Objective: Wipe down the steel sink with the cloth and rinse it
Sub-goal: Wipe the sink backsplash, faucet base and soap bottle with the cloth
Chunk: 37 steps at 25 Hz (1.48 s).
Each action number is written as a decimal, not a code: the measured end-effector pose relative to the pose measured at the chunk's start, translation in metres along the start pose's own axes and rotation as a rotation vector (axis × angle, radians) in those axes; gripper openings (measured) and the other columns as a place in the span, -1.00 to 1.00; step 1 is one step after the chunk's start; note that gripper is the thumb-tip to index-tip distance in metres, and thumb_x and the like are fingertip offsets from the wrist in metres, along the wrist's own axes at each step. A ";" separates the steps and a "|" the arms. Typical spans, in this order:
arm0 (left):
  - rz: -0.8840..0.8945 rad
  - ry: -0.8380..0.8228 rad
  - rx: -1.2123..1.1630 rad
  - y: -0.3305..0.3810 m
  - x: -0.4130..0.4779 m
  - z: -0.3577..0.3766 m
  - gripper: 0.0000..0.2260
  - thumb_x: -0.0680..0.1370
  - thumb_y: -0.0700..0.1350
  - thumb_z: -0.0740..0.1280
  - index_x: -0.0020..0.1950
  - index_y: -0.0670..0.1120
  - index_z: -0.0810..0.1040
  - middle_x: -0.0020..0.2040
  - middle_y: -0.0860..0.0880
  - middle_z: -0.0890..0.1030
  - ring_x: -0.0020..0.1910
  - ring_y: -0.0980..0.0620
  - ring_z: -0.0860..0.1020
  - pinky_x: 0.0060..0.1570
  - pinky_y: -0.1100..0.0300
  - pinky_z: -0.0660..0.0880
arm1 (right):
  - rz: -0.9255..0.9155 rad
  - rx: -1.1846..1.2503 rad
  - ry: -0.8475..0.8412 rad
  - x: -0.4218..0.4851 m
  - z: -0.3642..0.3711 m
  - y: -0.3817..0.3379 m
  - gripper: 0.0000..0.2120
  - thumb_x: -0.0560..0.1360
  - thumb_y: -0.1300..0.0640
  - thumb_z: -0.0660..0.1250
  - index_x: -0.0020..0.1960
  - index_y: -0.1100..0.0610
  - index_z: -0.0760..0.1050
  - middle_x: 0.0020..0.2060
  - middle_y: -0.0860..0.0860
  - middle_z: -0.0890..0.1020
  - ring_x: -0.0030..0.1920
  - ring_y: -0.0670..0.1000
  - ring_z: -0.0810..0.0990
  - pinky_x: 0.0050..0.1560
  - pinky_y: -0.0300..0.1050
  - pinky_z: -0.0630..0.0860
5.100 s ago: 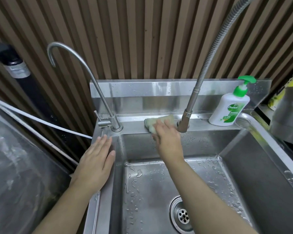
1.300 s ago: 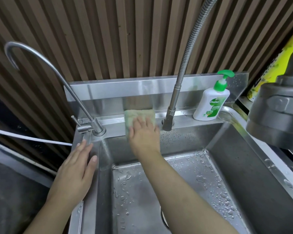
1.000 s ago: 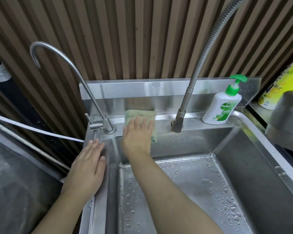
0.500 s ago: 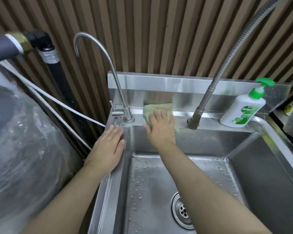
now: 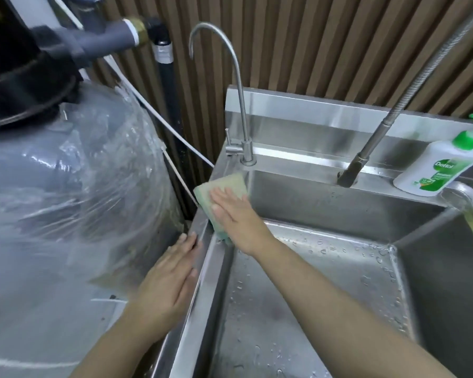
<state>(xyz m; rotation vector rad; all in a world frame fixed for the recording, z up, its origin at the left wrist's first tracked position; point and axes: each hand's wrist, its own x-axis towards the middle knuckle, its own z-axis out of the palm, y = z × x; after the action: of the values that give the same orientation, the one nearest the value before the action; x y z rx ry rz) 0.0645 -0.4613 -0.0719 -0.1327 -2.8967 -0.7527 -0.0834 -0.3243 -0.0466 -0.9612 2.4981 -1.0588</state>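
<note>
The steel sink (image 5: 325, 203) has a wet basin with water drops on its floor. A pale green cloth (image 5: 224, 186) lies folded over the sink's back left corner rim, just in front of the small gooseneck tap (image 5: 238, 105). My right hand (image 5: 238, 216) presses flat on the cloth, fingers stretched toward the left. My left hand (image 5: 170, 285) rests flat, fingers apart, on the sink's left rim, nearer to me, holding nothing.
A flexible metal hose faucet (image 5: 372, 140) rises from the back ledge. A white soap dispenser with a green pump (image 5: 437, 170) stands at the back right. A large grey tank wrapped in plastic (image 5: 66, 186) fills the left, with pipes and white tubing behind.
My right hand has slid the cloth from the back ledge leftward onto the left corner rim. My left hand has shifted back along the left rim. The view has swung left.
</note>
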 end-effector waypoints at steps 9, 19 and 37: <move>0.019 0.032 0.021 0.002 -0.007 0.005 -0.55 0.60 -0.01 0.01 0.45 -0.13 0.28 0.48 -0.07 0.23 0.49 0.09 0.07 0.43 0.16 0.03 | 0.100 -0.446 -0.041 0.060 0.001 0.010 -0.56 0.64 0.01 -0.11 0.52 -0.09 0.02 0.55 -0.05 -0.05 0.53 0.04 -0.15 0.48 0.04 -0.19; -0.008 -0.012 -0.001 0.003 -0.004 0.000 -0.54 0.60 0.03 0.01 0.46 -0.11 0.25 0.49 -0.05 0.21 0.49 0.15 0.02 0.44 0.21 -0.01 | 0.107 -0.483 -0.083 0.078 -0.010 0.020 -0.55 0.65 0.01 -0.15 0.53 -0.09 -0.08 0.54 -0.04 -0.16 0.52 0.04 -0.25 0.46 0.04 -0.26; 0.002 -0.053 0.045 0.025 -0.063 -0.002 -0.55 0.61 0.01 0.01 0.46 -0.12 0.25 0.50 -0.06 0.20 0.50 0.07 0.08 0.44 0.10 0.03 | -0.263 -0.303 -0.083 -0.055 0.034 0.014 -0.54 0.63 0.10 -0.01 0.51 -0.04 0.05 0.53 -0.07 0.05 0.52 0.00 -0.11 0.47 -0.02 -0.22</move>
<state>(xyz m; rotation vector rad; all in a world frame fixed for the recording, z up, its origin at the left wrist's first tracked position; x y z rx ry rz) 0.1297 -0.4439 -0.0682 -0.1529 -2.9608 -0.6930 -0.0337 -0.2989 -0.0810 -1.4205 2.5589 -0.6970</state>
